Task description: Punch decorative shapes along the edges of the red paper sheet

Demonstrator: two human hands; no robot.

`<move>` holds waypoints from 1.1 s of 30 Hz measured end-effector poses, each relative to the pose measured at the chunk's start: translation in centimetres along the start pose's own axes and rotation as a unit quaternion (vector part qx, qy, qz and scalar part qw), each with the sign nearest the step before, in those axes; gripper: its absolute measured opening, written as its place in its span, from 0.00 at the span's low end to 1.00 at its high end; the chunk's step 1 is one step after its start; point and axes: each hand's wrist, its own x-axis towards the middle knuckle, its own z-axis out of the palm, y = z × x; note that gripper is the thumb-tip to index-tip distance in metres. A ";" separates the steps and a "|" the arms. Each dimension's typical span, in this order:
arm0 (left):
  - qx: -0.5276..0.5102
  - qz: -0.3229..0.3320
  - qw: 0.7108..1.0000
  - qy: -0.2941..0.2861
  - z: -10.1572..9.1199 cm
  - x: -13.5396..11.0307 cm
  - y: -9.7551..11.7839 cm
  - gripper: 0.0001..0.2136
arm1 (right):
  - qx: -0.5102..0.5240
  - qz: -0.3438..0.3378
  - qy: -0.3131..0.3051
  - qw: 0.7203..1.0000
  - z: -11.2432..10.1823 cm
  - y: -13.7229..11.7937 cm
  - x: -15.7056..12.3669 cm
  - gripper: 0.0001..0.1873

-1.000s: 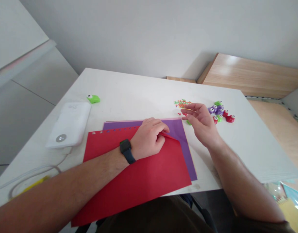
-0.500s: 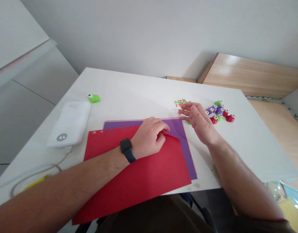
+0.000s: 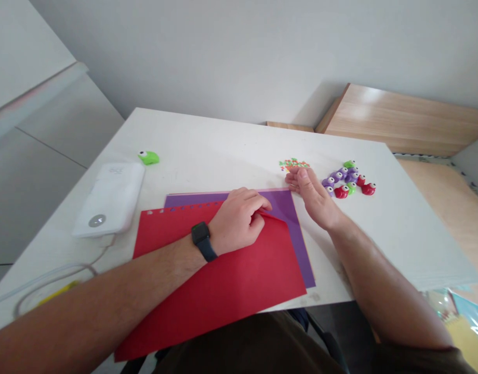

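Red paper (image 3: 239, 291) is overlapping purple paper (image 3: 280, 201), the left hand (image 3: 236, 221) pinching the red edge (a tug could be tearing it); the right hand (image 3: 314, 200), unclenched, seemingly empty, is hanging near confetti (image 3: 293, 164).

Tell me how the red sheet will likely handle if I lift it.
The red sheet is probably floppy: its edge bends up where the left hand pinches it. It looks like thin paper, so it should be light for its size. It may tear more easily along the row of holes.
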 end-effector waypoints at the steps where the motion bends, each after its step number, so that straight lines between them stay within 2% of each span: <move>1: 0.000 0.000 1.000 0.001 0.0 0.0 0.0 0.13 | -0.007 -0.001 0.006 1.000 0.0 0.1 0.0 0.27; 5: -0.001 0.000 1.000 -0.001 0.0 0.0 -0.1 0.13 | -0.012 -0.011 0.022 1.000 -0.2 0.2 0.0 0.27; 11: -0.003 0.000 1.000 -0.002 0.0 0.0 0.0 0.13 | -0.015 -0.011 0.012 1.000 -0.2 0.0 -0.1 0.27; 17: -0.004 0.001 1.000 0.003 0.0 -0.1 0.0 0.13 | -0.042 -0.061 0.057 0.996 -0.4 -0.7 -0.4 0.23; 20: -0.007 0.003 1.000 0.015 0.0 0.0 0.0 0.13 | -0.107 -0.081 0.105 0.985 -1.0 -1.1 -0.3 0.20; 23: -0.004 0.002 0.999 0.032 0.0 0.0 -0.1 0.13 | -0.238 -0.087 0.145 0.957 -2.3 -1.5 -0.3 0.18; 27: -0.006 -0.001 0.999 0.045 0.1 0.0 -0.2 0.10 | -0.381 -0.083 0.109 0.914 -4.2 -1.7 -0.4 0.13; 33: -0.008 -0.025 0.998 0.060 0.1 0.2 -0.3 0.07 | -0.472 -0.066 0.007 0.879 -5.1 -0.7 -0.6 0.17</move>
